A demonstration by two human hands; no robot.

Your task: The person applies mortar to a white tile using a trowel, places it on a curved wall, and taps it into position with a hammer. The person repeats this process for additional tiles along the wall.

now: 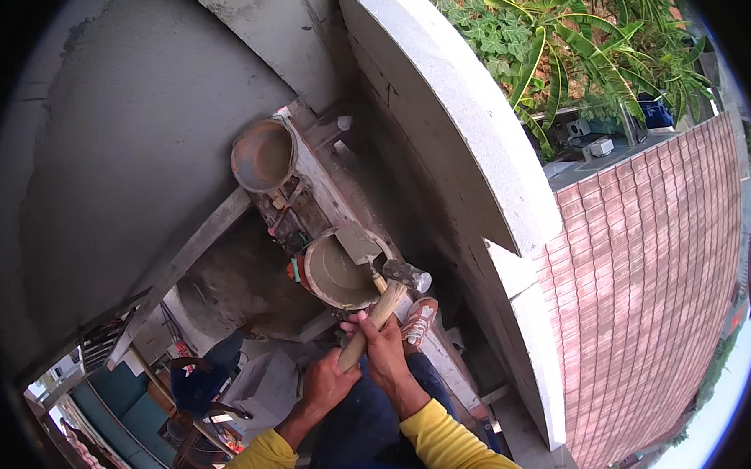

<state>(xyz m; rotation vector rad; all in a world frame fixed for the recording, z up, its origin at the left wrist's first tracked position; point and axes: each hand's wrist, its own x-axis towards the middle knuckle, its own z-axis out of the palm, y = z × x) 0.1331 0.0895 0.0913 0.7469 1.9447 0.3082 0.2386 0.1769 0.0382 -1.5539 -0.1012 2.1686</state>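
A club hammer with a thick wooden handle and a grey metal head is in both my hands, head pointing up and away from me. My left hand is closed round the lower end of the handle. Higher up the handle, my right hand grips it too, its fingers partly hidden. Just beyond the hammer stands a round basin of wet grey mortar. A trowel lies across its rim, its wooden handle close to the hammer head.
Farther along the narrow plank sits a second basin. To the left rises a grey plastered wall; to the right, a pale-topped parapet and a tiled roof. Below left, another person works near a white box.
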